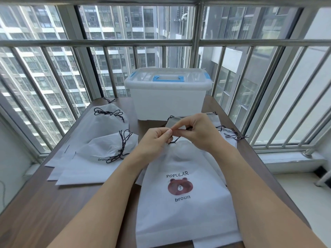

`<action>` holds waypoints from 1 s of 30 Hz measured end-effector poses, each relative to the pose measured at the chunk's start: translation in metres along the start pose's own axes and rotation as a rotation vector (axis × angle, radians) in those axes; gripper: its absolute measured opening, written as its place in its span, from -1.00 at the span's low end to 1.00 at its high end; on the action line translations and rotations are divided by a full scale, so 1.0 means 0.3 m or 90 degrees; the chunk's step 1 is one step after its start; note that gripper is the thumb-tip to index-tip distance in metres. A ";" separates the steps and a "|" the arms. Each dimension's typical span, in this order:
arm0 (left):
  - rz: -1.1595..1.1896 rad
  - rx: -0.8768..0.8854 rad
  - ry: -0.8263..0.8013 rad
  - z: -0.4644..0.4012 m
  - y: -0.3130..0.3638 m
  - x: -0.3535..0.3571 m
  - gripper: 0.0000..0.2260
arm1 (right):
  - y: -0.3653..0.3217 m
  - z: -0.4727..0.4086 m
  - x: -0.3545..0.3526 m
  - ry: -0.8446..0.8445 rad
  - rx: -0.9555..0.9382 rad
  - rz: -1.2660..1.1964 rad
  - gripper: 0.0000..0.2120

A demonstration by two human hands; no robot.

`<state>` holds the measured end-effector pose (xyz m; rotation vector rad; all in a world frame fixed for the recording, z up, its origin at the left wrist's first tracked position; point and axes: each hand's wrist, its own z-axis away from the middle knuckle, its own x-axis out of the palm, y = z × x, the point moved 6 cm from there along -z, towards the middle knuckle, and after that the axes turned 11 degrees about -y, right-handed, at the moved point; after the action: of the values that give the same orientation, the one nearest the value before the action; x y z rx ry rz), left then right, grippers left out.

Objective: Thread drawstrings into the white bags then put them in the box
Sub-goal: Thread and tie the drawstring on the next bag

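A white bag [184, 208] printed with a brown bear and "POPULAR broun" lies flat in front of me, its top gathered under my hands. A dark drawstring [174, 141] comes out of the bag's top. My left hand [157, 138] pinches the string between thumb and fingers. My right hand [198, 130] pinches it from the other side, fingertips touching the left hand's. The white plastic box [167, 102] with blue handle and latches stands behind, lid on.
Two cinched white bags [107, 119] with dark strings lie on a pile of flat bags [86, 169] at the left. More strung bags [229, 135] lie to the right of my hands. The brown table [44, 203] ends near metal railings on three sides.
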<state>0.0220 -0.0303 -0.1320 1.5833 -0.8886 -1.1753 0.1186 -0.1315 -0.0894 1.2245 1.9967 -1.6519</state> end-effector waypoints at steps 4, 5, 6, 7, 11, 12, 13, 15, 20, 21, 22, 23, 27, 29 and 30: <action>0.020 0.003 0.006 0.001 -0.002 -0.003 -0.73 | 0.015 -0.004 0.016 0.036 0.051 0.029 -0.88; 0.034 0.013 0.011 0.001 0.005 -0.005 -0.74 | 0.017 -0.004 0.014 0.050 0.065 0.002 -0.86; 0.049 0.025 0.017 0.001 0.011 -0.007 -0.76 | 0.022 -0.005 0.010 0.066 0.082 -0.037 -0.88; 0.064 0.035 0.024 0.002 0.018 -0.010 -0.78 | 0.032 -0.008 0.011 0.078 0.105 -0.089 -0.89; 0.081 0.036 0.036 -0.003 0.019 -0.004 -0.79 | 0.047 -0.009 0.023 0.059 0.157 -0.237 -0.86; 0.084 0.030 0.039 -0.003 0.016 -0.006 -0.78 | 0.045 -0.006 0.021 0.041 0.144 -0.258 -0.92; 0.089 0.026 0.041 -0.002 0.016 -0.009 -0.78 | 0.034 -0.003 0.020 0.017 0.129 -0.280 -0.95; 0.093 0.021 0.035 0.000 0.014 -0.015 -0.77 | 0.022 0.001 0.021 -0.019 0.109 -0.279 -0.88; 0.094 0.006 0.001 -0.003 0.004 -0.005 -0.77 | 0.024 -0.005 0.026 0.033 0.129 -0.247 -0.84; 0.095 0.005 0.002 -0.002 0.004 -0.005 -0.78 | 0.023 -0.004 0.028 0.043 0.142 -0.279 -0.81; 0.101 0.006 0.002 -0.002 0.005 -0.005 -0.78 | 0.029 -0.006 0.032 0.052 0.151 -0.321 -0.80; 0.111 0.008 -0.001 -0.001 0.007 -0.004 -0.79 | 0.033 -0.005 0.035 0.059 0.165 -0.373 -0.79; 0.130 0.015 0.001 -0.001 -0.003 -0.008 -0.80 | 0.060 -0.005 0.049 0.069 0.221 -0.483 -0.78; 0.137 0.013 0.007 -0.002 -0.007 -0.009 -0.83 | 0.062 -0.004 0.053 0.059 0.224 -0.485 -0.79; 0.149 0.013 0.013 -0.002 -0.010 -0.012 -0.85 | 0.067 -0.005 0.050 0.057 0.223 -0.481 -0.83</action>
<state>0.0216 -0.0259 -0.1338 1.4597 -1.0442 -0.9850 0.1249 -0.1240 -0.1126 0.6510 2.4855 -2.3993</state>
